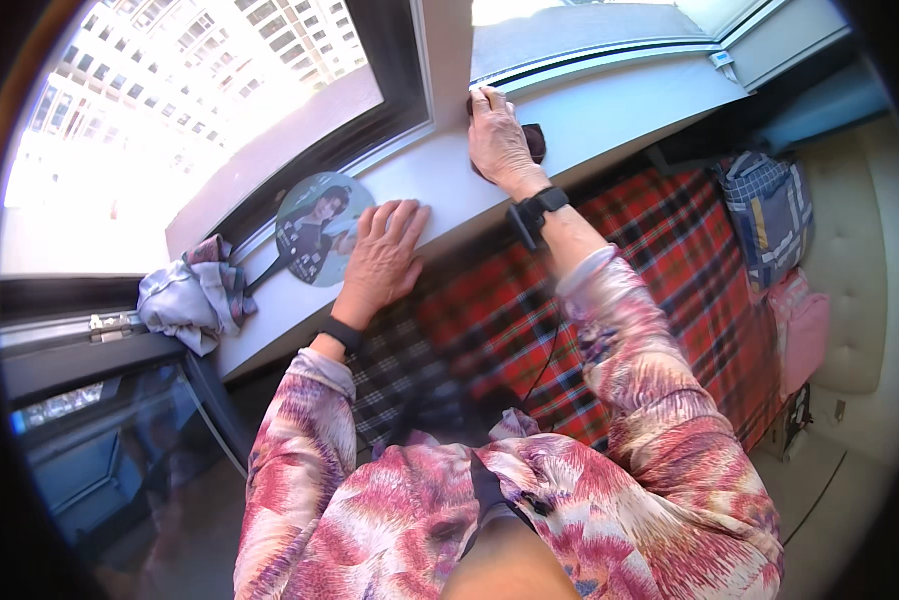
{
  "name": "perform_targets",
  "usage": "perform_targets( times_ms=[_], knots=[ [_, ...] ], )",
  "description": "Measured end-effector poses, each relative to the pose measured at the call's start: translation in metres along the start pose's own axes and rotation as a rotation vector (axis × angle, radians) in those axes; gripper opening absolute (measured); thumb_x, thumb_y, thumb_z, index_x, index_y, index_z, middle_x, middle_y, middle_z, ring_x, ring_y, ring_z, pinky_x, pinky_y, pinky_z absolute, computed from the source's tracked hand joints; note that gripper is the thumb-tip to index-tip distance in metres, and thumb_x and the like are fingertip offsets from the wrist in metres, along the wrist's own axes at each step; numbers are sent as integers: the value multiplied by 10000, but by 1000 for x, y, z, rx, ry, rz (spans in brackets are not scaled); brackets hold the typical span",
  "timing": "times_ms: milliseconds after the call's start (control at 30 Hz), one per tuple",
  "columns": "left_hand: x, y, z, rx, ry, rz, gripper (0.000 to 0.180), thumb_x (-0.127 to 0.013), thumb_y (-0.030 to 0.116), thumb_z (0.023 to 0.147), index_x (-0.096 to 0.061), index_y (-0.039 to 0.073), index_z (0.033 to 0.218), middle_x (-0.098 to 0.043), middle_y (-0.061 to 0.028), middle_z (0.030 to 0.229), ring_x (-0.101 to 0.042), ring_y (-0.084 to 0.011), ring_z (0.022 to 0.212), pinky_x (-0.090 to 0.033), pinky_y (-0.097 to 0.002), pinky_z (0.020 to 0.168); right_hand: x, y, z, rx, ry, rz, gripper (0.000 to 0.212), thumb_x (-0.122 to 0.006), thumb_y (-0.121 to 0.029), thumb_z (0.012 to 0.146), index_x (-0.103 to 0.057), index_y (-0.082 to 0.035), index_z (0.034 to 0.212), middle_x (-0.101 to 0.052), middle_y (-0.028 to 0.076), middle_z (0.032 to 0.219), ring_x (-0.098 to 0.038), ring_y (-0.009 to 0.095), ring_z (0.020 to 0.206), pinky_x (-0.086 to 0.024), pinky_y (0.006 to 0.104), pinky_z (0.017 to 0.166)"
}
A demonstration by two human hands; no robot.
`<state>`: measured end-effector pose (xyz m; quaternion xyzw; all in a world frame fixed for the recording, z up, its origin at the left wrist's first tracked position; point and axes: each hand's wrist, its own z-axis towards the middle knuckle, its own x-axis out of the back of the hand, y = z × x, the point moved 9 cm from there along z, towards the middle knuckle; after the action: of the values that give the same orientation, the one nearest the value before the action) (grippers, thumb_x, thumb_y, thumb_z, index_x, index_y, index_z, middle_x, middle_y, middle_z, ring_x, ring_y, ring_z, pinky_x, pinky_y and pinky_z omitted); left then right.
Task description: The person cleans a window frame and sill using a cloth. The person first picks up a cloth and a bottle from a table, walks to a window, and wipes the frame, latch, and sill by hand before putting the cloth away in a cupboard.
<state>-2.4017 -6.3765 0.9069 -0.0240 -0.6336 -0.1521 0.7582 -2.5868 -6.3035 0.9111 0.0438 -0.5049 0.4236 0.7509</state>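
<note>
White stone-like windowsill (589, 100) runs under the big window, and beside it lies the bed with a red plaid blanket (669, 270). On the sill rest a crumpled grey cloth (191, 295) and a round printed hand fan (319, 228). The left hand (381, 255) lies flat and open on the sill, holding nothing, just beside the fan. The right hand (497, 135) presses down over a dark cloth (535, 142), fingers spread on it. If the person leans further, the left hand could slip and push the fan off.
</note>
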Motion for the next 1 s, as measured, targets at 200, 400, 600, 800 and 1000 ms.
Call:
perform_targets(
  times_ms=[200, 400, 600, 800, 1000],
  knots=[
    [1, -5, -5, -17, 38, -25, 677, -683, 220, 678, -425, 66, 1284, -419, -109, 1272, -366, -301, 1200, -265, -444, 1033, 20, -4, -12, 25, -318, 419, 257, -525, -126, 853, -608, -20, 1072, -626, 187, 1011, -607, 325, 937, -477, 359, 831],
    [-1, -8, -6, -14, 50, -38, 671, -675, 198, 680, -419, 66, 1286, -417, -117, 1270, -367, -305, 1201, -257, -439, 1038, 45, 13, -94, -267, -152, 394, 292, -577, -223, 861, -594, -44, 1090, -604, 195, 1019, -583, 341, 950, -471, 385, 836],
    [0, -7, -9, -33, 97, -36, 634, -657, 149, 662, -454, 57, 1256, -417, -106, 1268, -369, -293, 1205, -264, -428, 1036, 34, 13, -87, -178, -192, 115, 322, -613, -302, 837, -564, -69, 1053, -544, 199, 966, -538, 381, 939, -461, 442, 801],
    [4, -9, -13, 24, 144, -197, 581, -663, 143, 681, -492, 70, 1232, -458, -102, 1261, -396, -283, 1210, -256, -441, 1041, 27, 31, -85, -226, -187, 28, 334, -592, -283, 860, -533, -59, 1100, -546, 217, 1038, -529, 395, 974, -448, 452, 830],
    [31, -25, -54, 60, 303, -192, 492, -651, 110, 703, -529, 79, 1178, -517, -84, 1211, -449, -259, 1172, -265, -452, 1026, 20, 42, -81, -283, -185, 23, 354, -549, -283, 898, -493, -60, 1166, -524, 226, 1093, -501, 411, 1025, -433, 450, 869]
  ],
)
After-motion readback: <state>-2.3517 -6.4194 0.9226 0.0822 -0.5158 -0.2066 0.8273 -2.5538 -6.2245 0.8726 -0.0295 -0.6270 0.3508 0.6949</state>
